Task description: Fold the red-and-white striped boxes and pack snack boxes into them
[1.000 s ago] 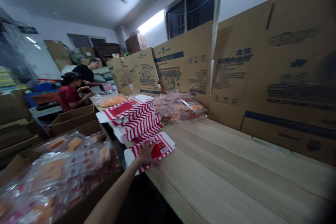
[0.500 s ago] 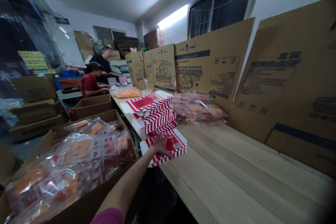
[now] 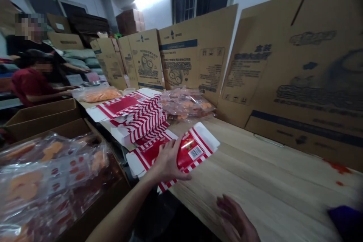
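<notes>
Left hand grips a red-striped carton; right hand open over the wooden table

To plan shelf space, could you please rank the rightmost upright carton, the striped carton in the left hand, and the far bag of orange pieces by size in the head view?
Largest: upright carton. Then the striped carton and the bag of orange pieces: the carton looks larger but is nearer the camera, so unsure.
</notes>
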Motion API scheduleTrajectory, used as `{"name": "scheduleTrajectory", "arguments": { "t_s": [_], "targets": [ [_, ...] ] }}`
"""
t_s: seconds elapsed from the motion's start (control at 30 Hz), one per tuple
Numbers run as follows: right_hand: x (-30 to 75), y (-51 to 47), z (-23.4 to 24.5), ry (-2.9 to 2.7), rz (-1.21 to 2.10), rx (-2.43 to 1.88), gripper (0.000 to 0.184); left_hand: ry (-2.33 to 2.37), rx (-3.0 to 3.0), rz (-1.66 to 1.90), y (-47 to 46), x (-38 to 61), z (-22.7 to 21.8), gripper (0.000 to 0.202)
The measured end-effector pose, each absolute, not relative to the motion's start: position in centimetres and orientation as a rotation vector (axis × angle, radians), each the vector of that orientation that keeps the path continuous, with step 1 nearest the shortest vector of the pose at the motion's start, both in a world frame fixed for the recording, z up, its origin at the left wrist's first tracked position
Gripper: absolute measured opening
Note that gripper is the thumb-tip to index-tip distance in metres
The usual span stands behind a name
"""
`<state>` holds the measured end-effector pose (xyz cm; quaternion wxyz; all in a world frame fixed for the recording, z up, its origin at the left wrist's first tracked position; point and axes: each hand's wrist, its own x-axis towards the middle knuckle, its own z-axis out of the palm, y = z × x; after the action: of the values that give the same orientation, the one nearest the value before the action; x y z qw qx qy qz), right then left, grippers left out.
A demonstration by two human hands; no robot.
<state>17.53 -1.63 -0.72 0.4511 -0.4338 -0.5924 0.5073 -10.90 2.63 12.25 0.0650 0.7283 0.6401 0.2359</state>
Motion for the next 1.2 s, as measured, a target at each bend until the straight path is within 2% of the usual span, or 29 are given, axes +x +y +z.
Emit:
{"name": "scheduleTrajectory", "arguments": {
  "t_s": [0.07, 0.1, 0.23, 0.43, 0.53, 0.67, 0.77, 0.87, 1.0, 1.13, 1.2],
  "targets": [
    [15.7, -0.3, 1.3, -1.378, 1.301, -0.882, 0.065, 1.784, 2.223, 0.756, 1.7, -8.0, 11.6, 0.132],
    [15.0, 0.1, 2.4, -1.356, 1.317, -0.808, 0.068, 1.724, 2.231, 0.781, 1.3, -6.7, 11.2, 0.13],
    [13.4, 0.6, 5.4, -1.261, 1.357, -0.851, 0.044, 1.608, 2.191, 0.905, 0.5, -3.2, 9.7, 0.125],
    [15.1, -0.1, 5.4, -1.124, 1.274, -0.936, 0.038, 1.43, 1.756, 1.077, 0.7, -3.2, 8.3, 0.113],
    [16.4, 0.1, 5.2, -1.108, 1.284, -0.979, 0.033, 1.273, 1.43, 1.136, 1.0, -3.8, 7.5, 0.098],
    [17.3, 0.5, 4.9, -1.07, 1.317, -0.988, 0.033, 1.051, 0.966, 1.167, 0.8, -3.2, 6.7, 0.057],
    [17.5, 0.5, 4.6, -1.021, 1.372, -0.983, 0.031, 1.025, 0.773, 1.175, 0.6, -2.6, 6.4, 0.04],
    [18.1, 0.8, 4.6, -0.962, 1.392, -0.975, 0.029, 1.008, 0.856, 1.198, 0.5, -2.7, 6.0, 0.038],
    [19.4, 1.7, 4.6, -0.887, 1.338, -0.963, 0.03, 1.022, 1.031, 1.033, -0.6, -3.1, 4.8, 0.033],
    [19.9, 2.2, 4.3, -0.909, 1.331, -0.997, 0.033, 1.119, 1.034, 1.042, -2.3, -2.9, 3.0, 0.042],
    [20.0, 1.9, 4.0, -0.886, 1.363, -1.001, 0.034, 1.093, 1.066, 1.02, -2.6, -2.9, 2.6, 0.039]
  ]
}}
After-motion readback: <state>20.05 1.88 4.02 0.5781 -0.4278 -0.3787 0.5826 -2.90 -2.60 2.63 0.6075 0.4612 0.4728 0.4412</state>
